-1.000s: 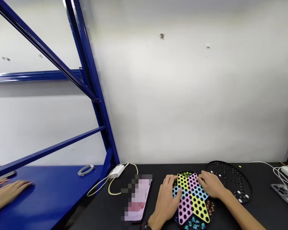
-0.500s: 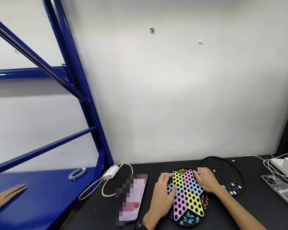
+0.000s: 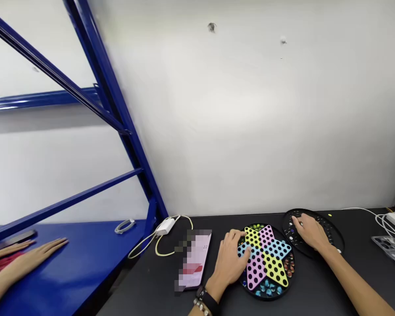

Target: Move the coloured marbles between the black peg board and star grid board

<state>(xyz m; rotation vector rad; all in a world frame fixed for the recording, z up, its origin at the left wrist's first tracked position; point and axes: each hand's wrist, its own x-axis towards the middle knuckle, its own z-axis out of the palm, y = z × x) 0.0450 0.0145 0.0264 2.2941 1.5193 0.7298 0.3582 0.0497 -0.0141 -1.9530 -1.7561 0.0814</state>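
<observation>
A round Chinese checkers board lies on the black table, with a pink, yellow and blue star full of dark holes. Glass marbles in several colours sit in the pockets around the star. My left hand rests over the board's left edge, thumb on the blue point and fingers apart. Farther right, my right hand is above a black round board with small holes and a few white pieces. Its fingers are bent together; anything between them is hidden.
A phone lies left of the checkers board, near a white adapter with a cable. Another phone and white cables are at the right. Another person's hand lies flat on the blue table. A wall stands behind.
My right hand has left the checkers board's upper right edge and moved right, over the black round board. My left hand stays on the checkers board. The view has shifted slightly.
</observation>
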